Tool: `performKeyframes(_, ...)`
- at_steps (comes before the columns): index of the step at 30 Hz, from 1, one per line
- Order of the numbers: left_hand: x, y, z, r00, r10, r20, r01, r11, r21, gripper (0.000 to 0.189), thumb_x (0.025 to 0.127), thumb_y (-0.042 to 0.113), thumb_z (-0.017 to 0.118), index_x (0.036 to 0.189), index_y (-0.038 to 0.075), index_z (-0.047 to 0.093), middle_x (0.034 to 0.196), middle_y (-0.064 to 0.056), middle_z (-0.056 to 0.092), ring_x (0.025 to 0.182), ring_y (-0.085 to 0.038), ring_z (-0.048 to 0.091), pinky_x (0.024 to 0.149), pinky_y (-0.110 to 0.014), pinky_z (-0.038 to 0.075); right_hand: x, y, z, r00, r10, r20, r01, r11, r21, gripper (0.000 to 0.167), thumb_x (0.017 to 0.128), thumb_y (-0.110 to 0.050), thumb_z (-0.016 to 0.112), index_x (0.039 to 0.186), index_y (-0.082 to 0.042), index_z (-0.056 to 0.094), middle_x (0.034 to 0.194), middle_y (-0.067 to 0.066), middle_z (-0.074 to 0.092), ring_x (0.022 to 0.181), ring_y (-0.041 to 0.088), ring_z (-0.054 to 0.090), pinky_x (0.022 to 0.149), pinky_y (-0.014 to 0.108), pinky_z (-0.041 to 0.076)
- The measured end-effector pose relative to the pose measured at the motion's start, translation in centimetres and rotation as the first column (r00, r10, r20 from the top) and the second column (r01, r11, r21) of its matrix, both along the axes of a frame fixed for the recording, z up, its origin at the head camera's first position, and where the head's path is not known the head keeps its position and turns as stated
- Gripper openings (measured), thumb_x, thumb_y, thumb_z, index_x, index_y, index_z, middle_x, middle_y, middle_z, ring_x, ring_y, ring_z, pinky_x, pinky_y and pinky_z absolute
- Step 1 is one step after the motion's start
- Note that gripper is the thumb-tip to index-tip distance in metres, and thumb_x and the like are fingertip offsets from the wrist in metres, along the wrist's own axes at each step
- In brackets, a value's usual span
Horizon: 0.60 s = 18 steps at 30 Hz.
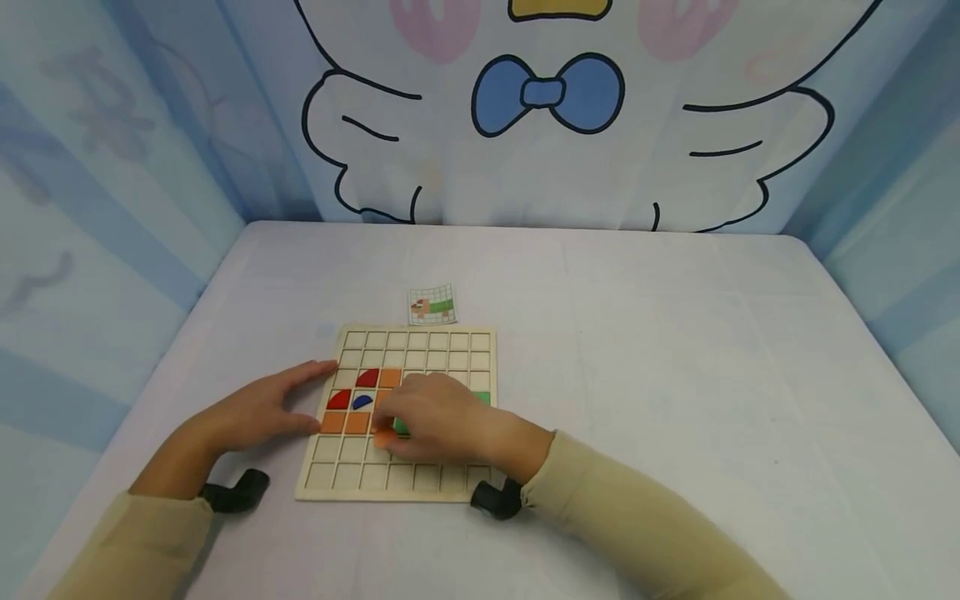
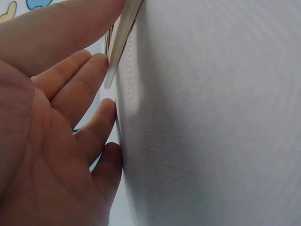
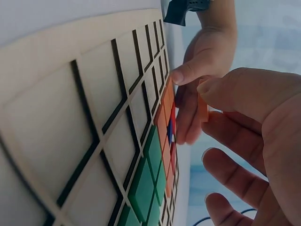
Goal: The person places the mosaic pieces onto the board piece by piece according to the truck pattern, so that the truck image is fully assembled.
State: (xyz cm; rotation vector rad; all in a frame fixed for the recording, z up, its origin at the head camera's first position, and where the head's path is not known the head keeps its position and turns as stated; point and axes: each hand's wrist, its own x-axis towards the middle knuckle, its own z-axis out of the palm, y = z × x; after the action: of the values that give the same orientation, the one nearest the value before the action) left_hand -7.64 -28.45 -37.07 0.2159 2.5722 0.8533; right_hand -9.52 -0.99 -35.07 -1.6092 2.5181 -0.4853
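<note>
A wooden grid board (image 1: pixel 326 475) lies on the table with coloured tiles set in its squares. My right hand (image 1: pixel 442 417) is over its middle, pinching an orange tile (image 3: pixel 203 106) between thumb and index finger, above the board's surface in the right wrist view. Two red rounded tiles (image 1: pixel 367 378), a blue half-round piece (image 1: pixel 363 402) and several orange square tiles (image 1: pixel 346 422) sit at the left. Green tiles (image 3: pixel 142 181) are partly hidden under my right hand in the head view. Fingers extended, my left hand (image 1: pixel 258 408) touches the board's left edge.
A small printed card (image 1: pixel 432 306) with a coloured grid picture lies just behind the board. White cloth (image 1: pixel 675 358) covers the table. Black wrist straps (image 1: pixel 238 492) show by both wrists. A printed curtain (image 1: pixel 547 167) hangs behind.
</note>
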Motion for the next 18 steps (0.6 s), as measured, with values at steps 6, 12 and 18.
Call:
performKeyframes(6,0.0,0.0,0.1,1.000,-0.016,-0.005,0.016,1.000,0.003,0.085,0.085,0.034,0.079,0.155,0.013,0.036,0.159,-0.023,0.028,0.143,-0.048,0.024,0.107,-0.067,0.024,-0.1,-1.5,-0.1,1.000,0.000,-0.028,0.001,1.000,0.030,0.019,0.093,-0.030,0.070,0.109,-0.021,0.073,0.098,-0.012,0.069,0.090,0.005,0.059,0.074,0.020,0.042)
performKeyframes(12,0.2,-0.1,0.0,1.000,-0.020,-0.022,0.020,1.000,0.012,0.084,0.085,0.032,0.079,0.155,0.013,0.037,0.158,-0.022,0.029,0.143,-0.047,0.025,0.107,-0.066,0.025,-0.1,-2.5,-0.6,1.000,-0.022,-0.006,0.023,0.997,0.080,0.022,0.093,-0.030,0.069,0.113,-0.021,0.073,0.099,-0.013,0.068,0.089,0.004,0.056,0.076,0.020,0.042)
performKeyframes(18,0.2,-0.1,0.1,0.999,-0.025,-0.028,0.025,1.000,0.004,0.083,0.085,0.031,0.079,0.155,0.013,0.037,0.158,-0.023,0.030,0.142,-0.047,0.026,0.107,-0.066,0.026,-0.1,-2.8,-0.8,1.000,-0.025,0.004,0.024,0.996,0.082,0.022,0.094,-0.031,0.068,0.114,-0.022,0.073,0.097,-0.015,0.067,0.085,0.004,0.054,0.075,0.020,0.041)
